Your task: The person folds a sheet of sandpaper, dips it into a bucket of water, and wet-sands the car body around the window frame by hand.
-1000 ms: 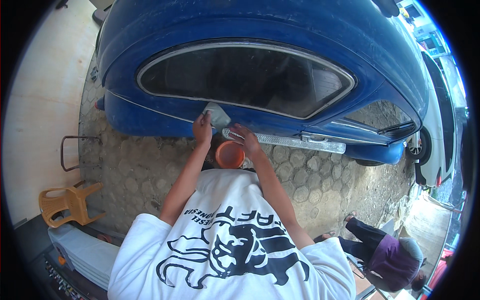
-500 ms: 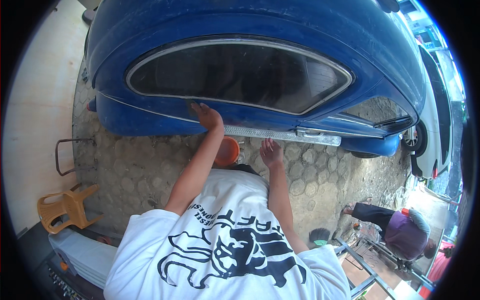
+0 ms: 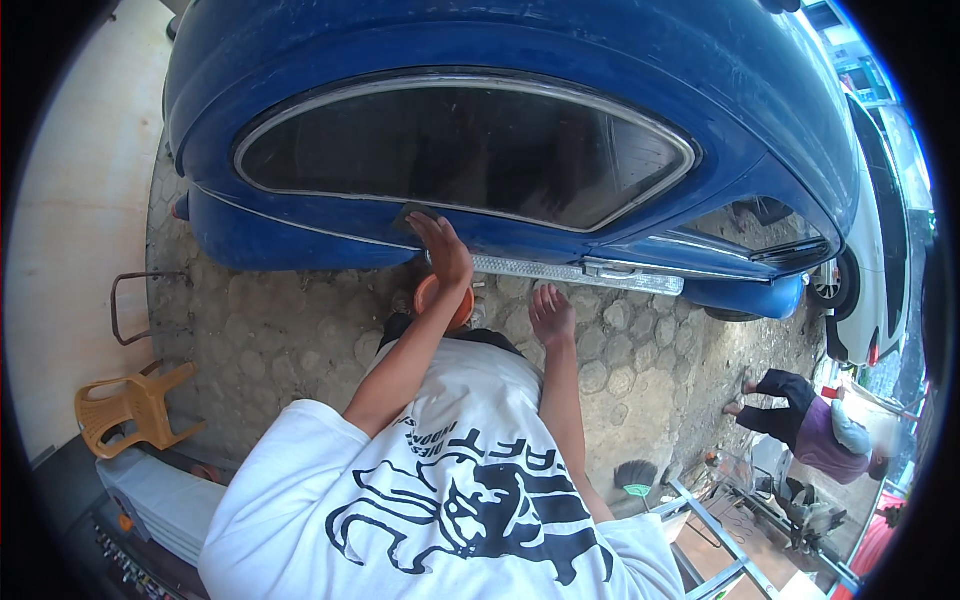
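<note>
Pressed to the blue car (image 3: pixel 560 55) just below its dark side window (image 3: pixel 420 140) is my left hand (image 3: pixel 446 248). Its fingers are stretched out over a small dark grey sheet (image 3: pixel 408 214), perhaps sandpaper, held against the paintwork. An orange bucket (image 3: pixel 428 292) stands on the ground behind my left wrist, partly hidden by it. My right hand (image 3: pixel 552 315) hangs in the air near the silvery ribbed running board (image 3: pixel 520 270), its fingers loosely bent and nothing seen in it.
Hexagonal paving (image 3: pixel 260 340) surrounds me. At the left are a tan plastic chair (image 3: pixel 135 405) and a bent metal frame (image 3: pixel 120 310). A broom (image 3: pixel 635 480) and a metal ladder-like frame (image 3: pixel 715 530) lie lower right. Beyond, a person in purple (image 3: pixel 830 440) stands, and a white car (image 3: pixel 865 290) is parked.
My left hand has slid right along the panel, the dark sheet with it. My right hand has moved slightly right and down. The person in purple has moved right and upward in the picture.
</note>
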A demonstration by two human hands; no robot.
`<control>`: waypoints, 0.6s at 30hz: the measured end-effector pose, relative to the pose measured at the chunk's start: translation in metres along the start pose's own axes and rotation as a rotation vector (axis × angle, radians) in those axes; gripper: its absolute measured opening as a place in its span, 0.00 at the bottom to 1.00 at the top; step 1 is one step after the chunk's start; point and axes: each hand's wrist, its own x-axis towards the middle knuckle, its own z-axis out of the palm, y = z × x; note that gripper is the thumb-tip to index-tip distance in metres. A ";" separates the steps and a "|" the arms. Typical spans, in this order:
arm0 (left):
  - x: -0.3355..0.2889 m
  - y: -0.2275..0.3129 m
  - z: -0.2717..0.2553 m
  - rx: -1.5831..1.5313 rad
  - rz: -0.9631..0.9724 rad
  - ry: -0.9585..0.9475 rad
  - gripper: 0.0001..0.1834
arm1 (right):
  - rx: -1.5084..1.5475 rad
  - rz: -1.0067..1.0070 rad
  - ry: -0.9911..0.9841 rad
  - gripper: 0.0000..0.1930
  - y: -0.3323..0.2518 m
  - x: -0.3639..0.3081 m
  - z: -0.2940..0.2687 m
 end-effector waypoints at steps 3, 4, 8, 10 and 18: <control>0.014 0.004 0.003 -0.007 -0.042 0.086 0.38 | 0.033 -0.037 0.001 0.14 -0.017 -0.002 -0.022; 0.027 0.002 -0.001 -0.018 -0.058 0.187 0.38 | 0.040 -0.061 0.016 0.15 -0.023 -0.003 -0.030; 0.045 0.002 -0.021 -0.032 -0.051 0.322 0.38 | 0.111 -0.064 0.047 0.16 -0.044 -0.008 -0.060; 0.033 0.000 -0.010 -0.026 -0.040 0.335 0.39 | 0.137 -0.066 0.078 0.16 -0.051 0.000 -0.074; 0.012 0.011 0.032 -0.052 -0.171 0.316 0.38 | 0.000 0.094 0.116 0.14 -0.052 0.023 -0.095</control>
